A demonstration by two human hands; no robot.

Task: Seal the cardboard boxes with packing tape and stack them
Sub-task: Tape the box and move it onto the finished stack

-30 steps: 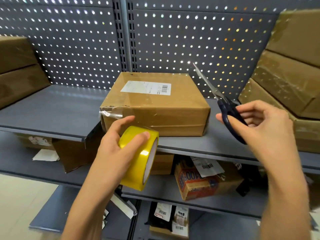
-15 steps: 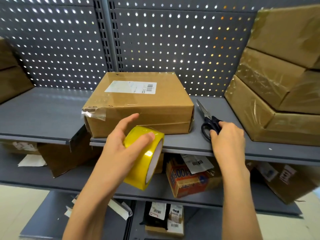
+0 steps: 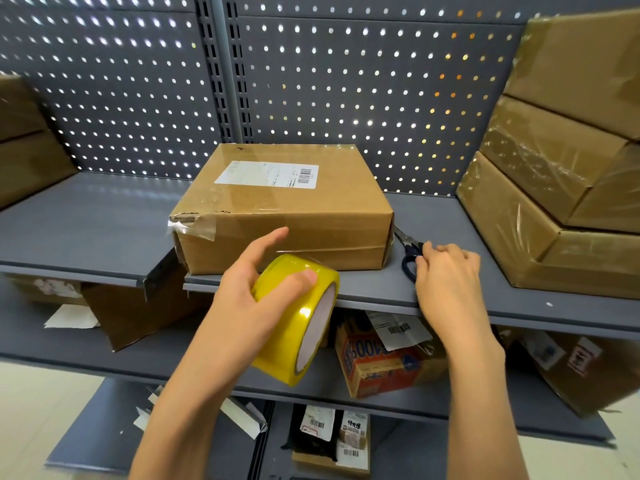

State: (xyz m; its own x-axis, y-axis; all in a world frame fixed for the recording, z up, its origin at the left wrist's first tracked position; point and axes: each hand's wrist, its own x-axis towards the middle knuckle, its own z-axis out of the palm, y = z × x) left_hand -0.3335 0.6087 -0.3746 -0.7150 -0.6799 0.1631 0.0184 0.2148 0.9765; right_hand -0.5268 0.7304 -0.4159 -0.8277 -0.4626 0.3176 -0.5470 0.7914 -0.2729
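A brown cardboard box [image 3: 284, 216] with a white label stands on the grey shelf [image 3: 86, 230]; a loose end of clear tape hangs at its front left corner. My left hand [image 3: 242, 299] grips a yellow roll of packing tape [image 3: 301, 320] just in front of the box, index finger pointing at the box's front face. Black-handled scissors [image 3: 408, 265] lie on the shelf beside the box's right side. My right hand [image 3: 450, 282] rests at the shelf edge, its fingertips touching the scissors' handle.
Several taped brown boxes [image 3: 554, 209] are stacked at the right of the shelf, and two more boxes [image 3: 24, 157] sit at the far left. A perforated back panel rises behind. The lower shelves hold an orange carton [image 3: 377, 365], parcels and paper scraps.
My right hand brought the scissors down from the air and laid them on the shelf right of the box. The left hand kept hold of the tape roll.
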